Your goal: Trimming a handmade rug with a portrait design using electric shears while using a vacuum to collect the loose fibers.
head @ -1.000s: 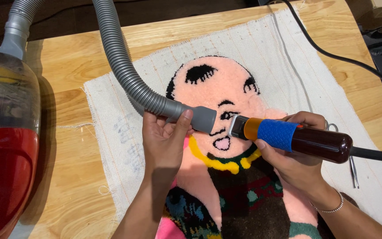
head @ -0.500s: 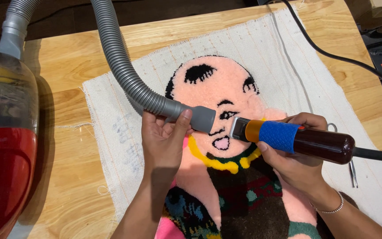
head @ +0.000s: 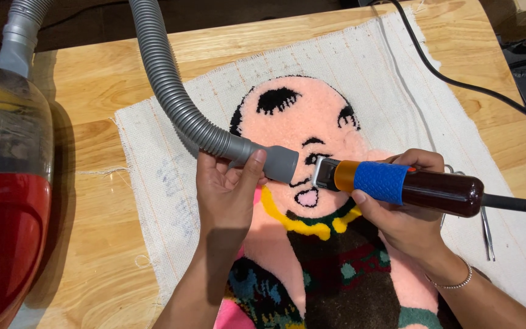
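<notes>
Trimming the tufted face, vacuum nozzle right alongside

The left hand (head: pixel 229 189) grips the grey vacuum nozzle (head: pixel 273 162), the right hand (head: pixel 400 213) clasps the electric trimmer (head: pixel 397 184), whose blade head sits on the peach pile by the mouth of the tufted rug (head: pixel 312 201), mid-table. This looks like carving detail; the next pass calls for a light, level blade. The hose (head: pixel 165 79) arcs far left to the red canister (head: pixel 7 201); a black cord (head: pixel 452 76) crosses the cloth far right, small scissors (head: pixel 487 231) lie just beside the wrist.
</notes>
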